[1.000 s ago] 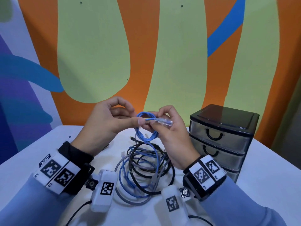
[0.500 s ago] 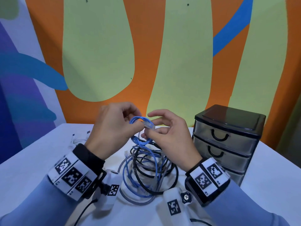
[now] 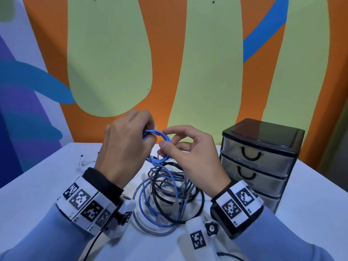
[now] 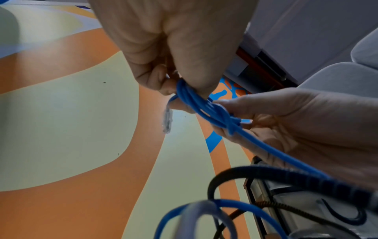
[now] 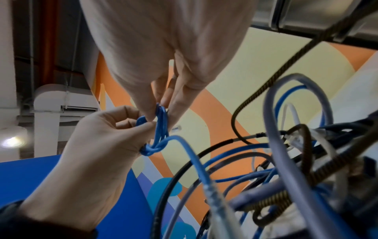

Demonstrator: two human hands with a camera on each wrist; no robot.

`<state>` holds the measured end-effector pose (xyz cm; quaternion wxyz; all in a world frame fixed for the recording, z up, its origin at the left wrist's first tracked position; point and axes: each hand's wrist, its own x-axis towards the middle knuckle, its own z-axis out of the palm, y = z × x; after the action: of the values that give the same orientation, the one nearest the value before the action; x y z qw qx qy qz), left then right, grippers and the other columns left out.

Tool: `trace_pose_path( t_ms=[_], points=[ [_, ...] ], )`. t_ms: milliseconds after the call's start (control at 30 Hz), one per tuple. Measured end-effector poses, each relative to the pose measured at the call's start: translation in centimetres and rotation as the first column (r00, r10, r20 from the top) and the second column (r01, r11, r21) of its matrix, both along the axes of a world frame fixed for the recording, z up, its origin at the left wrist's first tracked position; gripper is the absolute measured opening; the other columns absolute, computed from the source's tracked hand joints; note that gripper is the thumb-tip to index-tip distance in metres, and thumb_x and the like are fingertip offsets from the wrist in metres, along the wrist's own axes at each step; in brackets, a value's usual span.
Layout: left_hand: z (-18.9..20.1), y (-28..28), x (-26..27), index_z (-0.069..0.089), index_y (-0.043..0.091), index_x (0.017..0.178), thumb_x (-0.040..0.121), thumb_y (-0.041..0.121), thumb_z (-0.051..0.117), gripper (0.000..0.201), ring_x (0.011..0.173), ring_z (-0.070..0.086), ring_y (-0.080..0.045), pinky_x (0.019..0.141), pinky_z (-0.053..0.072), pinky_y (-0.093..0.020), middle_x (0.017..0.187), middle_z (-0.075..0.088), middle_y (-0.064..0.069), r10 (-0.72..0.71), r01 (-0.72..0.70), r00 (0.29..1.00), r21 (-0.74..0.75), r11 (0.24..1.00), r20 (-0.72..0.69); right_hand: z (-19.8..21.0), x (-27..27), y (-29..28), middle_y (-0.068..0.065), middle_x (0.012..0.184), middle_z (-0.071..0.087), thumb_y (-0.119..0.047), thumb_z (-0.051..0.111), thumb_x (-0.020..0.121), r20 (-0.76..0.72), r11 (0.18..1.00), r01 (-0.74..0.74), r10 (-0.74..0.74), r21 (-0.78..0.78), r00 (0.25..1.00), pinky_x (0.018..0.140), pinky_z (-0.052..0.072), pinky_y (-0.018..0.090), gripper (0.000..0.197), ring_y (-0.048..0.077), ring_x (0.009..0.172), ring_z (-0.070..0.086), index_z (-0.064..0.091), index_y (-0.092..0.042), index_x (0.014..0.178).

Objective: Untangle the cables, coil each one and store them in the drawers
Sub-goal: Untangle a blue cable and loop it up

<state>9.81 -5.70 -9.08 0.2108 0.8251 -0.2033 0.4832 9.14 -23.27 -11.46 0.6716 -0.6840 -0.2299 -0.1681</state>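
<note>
No words, brands or numbers I can read anywhere — only black-and-white square code markers on my left wristband, my right wristband and the white blocks under my wrists. They are patterns — not letters.

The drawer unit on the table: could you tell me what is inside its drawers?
The drawer unit has all its drawers shut; their cloudy fronts reveal no contents.

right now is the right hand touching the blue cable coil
Touching: in the right wrist view the right hand pinches the blue cable coil between its fingertips.
</note>
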Motion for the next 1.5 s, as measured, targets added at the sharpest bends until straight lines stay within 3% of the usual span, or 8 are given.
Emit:
trace_pose_path(
  t_ms=[300,500,600,767,1000,1233,1433,1500],
  points=[
    [-0.1,-0.4,-0.1,0.073,0.016,0.098,0.079,-0.009,0.078,0.032,0.081,0.067,-0.018,0.073,0.057,-0.030,0.091,0.069,0.005,-0.390,0.372,0.919,-0.210,0.904,-0.052,-1.1,1.3,0.3,0.009,0.098,0.076,-0.009,0.074,0.096,-0.204,0.993,-0.093,0.106,0.069,0.973,0.098,0.060,0.049,0.040,0.030,0.095,0.078,0.065,-0.010,0.136],
    [0.6,0.1,-0.1,0.075,0.014,0.100,0.080,-0.011,0.085,0.033,0.085,0.074,-0.015,0.078,0.059,-0.023,0.101,0.076,-0.009,-0.667,0.452,0.719,-0.598,0.662,-0.196,-0.4,0.7,-0.1,0.029,0.106,0.075,0.000,0.077,0.089,-0.230,0.943,-0.188,0.255,0.276,0.939,0.099,0.059,0.047,0.036,0.047,0.109,0.071,0.067,-0.001,0.124],
    [0.7,0.3,-0.1,0.074,0.011,0.114,0.070,0.004,0.094,0.050,0.104,0.076,-0.022,0.091,0.061,-0.029,0.114,0.076,-0.012,-0.768,0.484,0.587,-0.650,0.586,-0.255,0.0,0.7,-0.5,0.025,0.104,0.077,0.001,0.078,0.085,-0.242,0.900,-0.165,0.279,0.402,0.929,0.088,0.064,0.038,0.041,0.039,0.097,0.076,0.059,0.002,0.121],
    [0.2,0.4,0.7,0.080,0.014,0.105,0.081,0.029,0.087,0.028,0.099,0.076,-0.020,0.091,0.059,-0.030,0.103,0.081,-0.005,-0.669,0.423,0.618,-0.542,0.726,-0.413,-0.1,0.9,-1.1,0.021,0.101,0.076,0.004,0.072,0.092,-0.225,0.886,-0.101,0.223,0.452,0.949,0.086,0.064,0.037,0.028,0.030,0.092,0.077,0.058,0.008,0.115],
    [0.0,0.4,1.2,0.078,0.010,0.094,0.090,0.032,0.075,0.023,0.069,0.064,-0.014,0.071,0.053,-0.025,0.080,0.077,-0.002,-0.665,0.382,0.645,-0.595,0.707,-0.376,0.6,0.6,-1.4,0.011,0.101,0.074,-0.019,0.074,0.094,-0.244,0.939,-0.152,0.232,0.310,0.942,0.093,0.060,0.045,0.023,0.022,0.098,0.072,0.071,-0.010,0.115],
    [-0.2,-0.2,0.6,0.079,0.012,0.096,0.094,0.035,0.071,0.024,0.072,0.055,-0.013,0.069,0.048,-0.029,0.077,0.067,-0.001,-0.665,0.444,0.655,-0.530,0.723,-0.359,1.2,0.9,-1.5,0.004,0.070,0.040,-0.033,0.050,0.108,-0.213,0.880,-0.227,0.337,0.416,0.917,0.070,0.038,0.032,0.043,0.017,0.063,0.036,0.067,0.001,0.128],
    [-0.6,-0.9,0.6,0.070,0.017,0.111,0.096,0.045,0.072,0.032,0.076,0.066,-0.019,0.080,0.063,-0.046,0.084,0.068,-0.002,-0.685,0.395,0.550,-0.575,0.717,-0.478,1.1,1.4,-1.6,0.001,0.073,0.032,-0.018,0.042,0.111,-0.172,0.845,-0.208,0.329,0.493,0.929,0.066,0.020,0.032,0.037,0.012,0.066,0.028,0.065,0.002,0.130],
    [-0.6,-0.7,0.6,0.069,0.017,0.120,0.095,0.036,0.075,0.032,0.078,0.069,-0.020,0.077,0.062,-0.038,0.089,0.074,-0.011,-0.682,0.367,0.497,-0.583,0.725,-0.536,1.1,1.6,-2.0,0.000,0.074,0.035,-0.017,0.042,0.111,-0.156,0.829,-0.189,0.313,0.526,0.937,0.067,0.020,0.031,0.036,0.011,0.067,0.030,0.065,0.001,0.132]
  ],
)
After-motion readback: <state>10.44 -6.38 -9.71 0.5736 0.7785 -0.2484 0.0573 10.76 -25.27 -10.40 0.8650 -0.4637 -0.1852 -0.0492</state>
